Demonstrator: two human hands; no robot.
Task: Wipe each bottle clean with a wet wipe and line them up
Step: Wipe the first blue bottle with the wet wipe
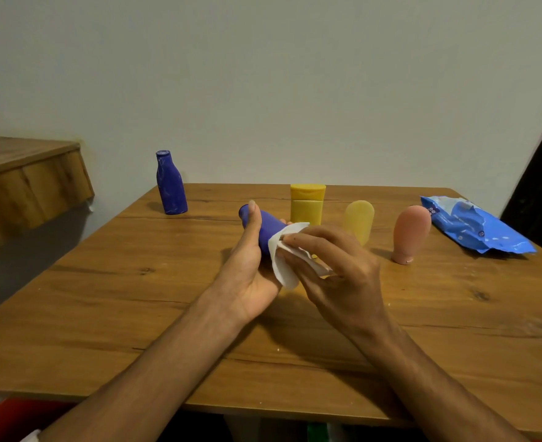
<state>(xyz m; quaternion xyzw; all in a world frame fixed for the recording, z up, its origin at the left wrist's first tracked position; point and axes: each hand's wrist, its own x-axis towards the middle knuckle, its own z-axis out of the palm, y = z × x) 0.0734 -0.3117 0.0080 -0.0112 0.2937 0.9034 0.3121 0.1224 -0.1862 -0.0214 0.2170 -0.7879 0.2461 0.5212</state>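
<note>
Head view: shows small blue bottle (268,229) held tilted above table (135,298) centre. Gripped by left hand (250,266), fingers curled round body, thumb along upper side. Pressed against near end: white wet wipe (284,260), pinched in bent fingers of right hand (336,269). Just behind, standing on table: yellow capped bottle (307,204), pale yellow bottle (358,221), pink bottle (411,232). Far left: tall blue bottle (171,183), upright, well apart. Far right: blue wipes pack (473,226), lying flat.

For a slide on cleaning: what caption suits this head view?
Left hand holds a blue bottle as right hand presses a white wipe against it.
</note>
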